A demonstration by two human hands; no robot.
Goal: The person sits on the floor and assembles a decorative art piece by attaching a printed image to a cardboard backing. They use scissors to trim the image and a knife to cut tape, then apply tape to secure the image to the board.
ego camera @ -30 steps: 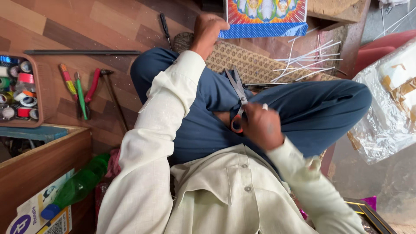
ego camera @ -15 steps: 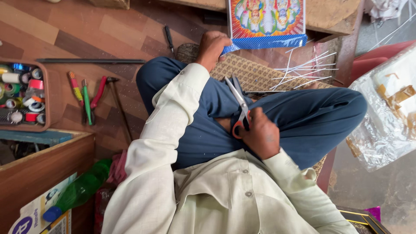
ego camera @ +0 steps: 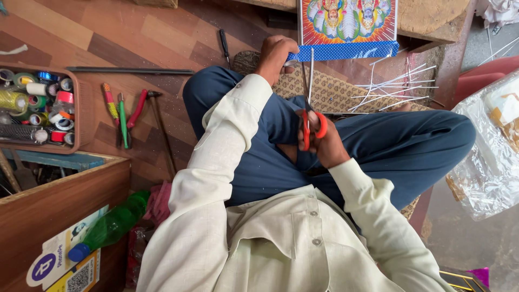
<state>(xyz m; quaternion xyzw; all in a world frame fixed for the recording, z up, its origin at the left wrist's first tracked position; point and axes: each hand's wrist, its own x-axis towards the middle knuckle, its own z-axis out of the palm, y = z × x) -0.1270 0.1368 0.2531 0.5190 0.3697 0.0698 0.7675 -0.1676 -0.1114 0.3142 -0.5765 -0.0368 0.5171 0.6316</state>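
Scissors (ego camera: pixel 312 125) with orange handles sit gripped in the right hand (ego camera: pixel 324 146), blades up, while the left hand (ego camera: pixel 274 57) pinches the picture's blue dotted border (ego camera: pixel 346 50). Leftward, a brown tray (ego camera: pixel 84 116) holds tape rolls (ego camera: pixel 32 105); a wooden box (ego camera: pixel 65 189) stands below it.

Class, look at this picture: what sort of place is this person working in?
Probably a small craft workshop with floor seating: a tray of coloured tape rolls, hand tools with coloured handles on the wooden floor, and orange-handled scissors in the right hand.

1. The orange-handled scissors (ego camera: pixel 312 125) point away from the person, blades upright over the lap, near the picture's lower edge.
2. The colourful picture (ego camera: pixel 348 21) lies far, its blue dotted border strip (ego camera: pixel 346 51) along the near edge.
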